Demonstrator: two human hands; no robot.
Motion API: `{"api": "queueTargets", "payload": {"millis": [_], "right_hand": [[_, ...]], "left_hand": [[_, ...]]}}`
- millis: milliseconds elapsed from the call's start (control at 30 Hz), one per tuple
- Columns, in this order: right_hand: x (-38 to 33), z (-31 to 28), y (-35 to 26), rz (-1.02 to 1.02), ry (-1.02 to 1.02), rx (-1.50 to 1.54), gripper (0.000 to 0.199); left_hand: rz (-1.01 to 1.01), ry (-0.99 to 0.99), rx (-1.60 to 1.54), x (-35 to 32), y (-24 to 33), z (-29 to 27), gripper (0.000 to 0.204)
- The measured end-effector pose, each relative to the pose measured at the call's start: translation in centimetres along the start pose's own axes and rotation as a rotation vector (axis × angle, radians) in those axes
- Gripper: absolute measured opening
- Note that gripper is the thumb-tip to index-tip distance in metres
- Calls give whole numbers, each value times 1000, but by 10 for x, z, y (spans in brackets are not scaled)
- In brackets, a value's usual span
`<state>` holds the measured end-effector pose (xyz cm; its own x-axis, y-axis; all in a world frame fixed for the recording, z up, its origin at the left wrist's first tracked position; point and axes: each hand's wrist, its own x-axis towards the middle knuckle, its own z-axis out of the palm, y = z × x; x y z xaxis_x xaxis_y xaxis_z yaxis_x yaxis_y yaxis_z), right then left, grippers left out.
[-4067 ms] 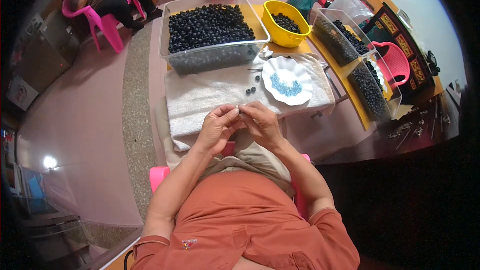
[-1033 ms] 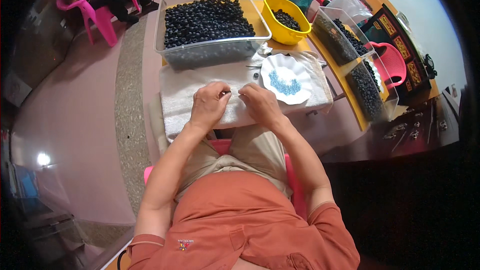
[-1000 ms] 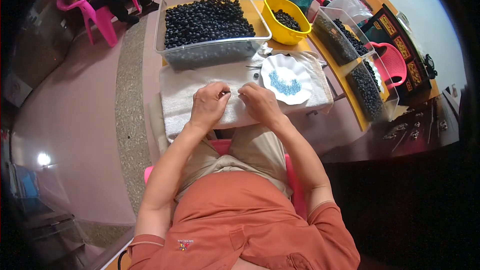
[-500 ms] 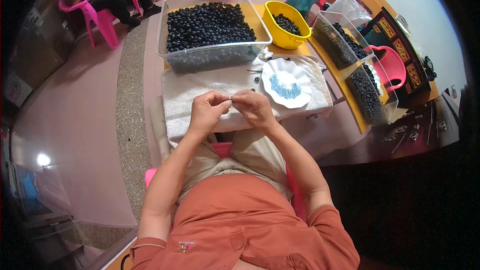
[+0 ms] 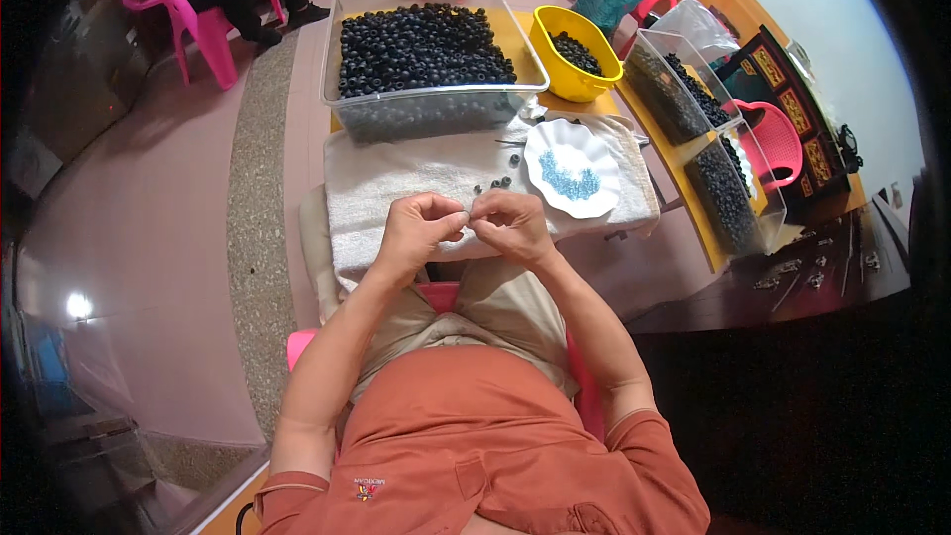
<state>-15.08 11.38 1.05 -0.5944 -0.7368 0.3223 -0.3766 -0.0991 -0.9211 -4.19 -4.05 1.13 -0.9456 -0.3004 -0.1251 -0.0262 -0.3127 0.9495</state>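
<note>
My left hand (image 5: 421,228) and my right hand (image 5: 508,225) meet fingertip to fingertip over the near edge of a white towel (image 5: 396,178). Their fingers are pinched together on something tiny that I cannot make out. A few loose dark beads (image 5: 492,184) lie on the towel just beyond my right hand. A white scalloped plate (image 5: 600,151) holding small blue beads (image 5: 569,180) stands to the right of them. A big clear bin (image 5: 426,104) full of dark beads sits behind the towel.
A yellow bowl (image 5: 561,79) with dark beads stands right of the bin. Two more clear bins of dark beads (image 5: 705,154) line the right side. A seated person on a pink chair (image 5: 203,30) is at the far left. Red stools stand behind.
My hands went forward over the towel about a second ago, then drew back toward me. They have stayed pinched together the whole time.
</note>
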Motion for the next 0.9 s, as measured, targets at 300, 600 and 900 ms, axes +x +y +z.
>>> {"api": "queueTargets", "payload": {"millis": [300,600,900], "right_hand": [[14,-16,16,-75,48,-548,8],[7,-26,2,-131,102,-811,5],[-7,-144,3,-20,305,-863,11]], "left_hand": [[74,114,50,4,-5,-3,12],[54,131,7,3,-5,-4,15],[21,106,-38,0,-6,3,13]]}}
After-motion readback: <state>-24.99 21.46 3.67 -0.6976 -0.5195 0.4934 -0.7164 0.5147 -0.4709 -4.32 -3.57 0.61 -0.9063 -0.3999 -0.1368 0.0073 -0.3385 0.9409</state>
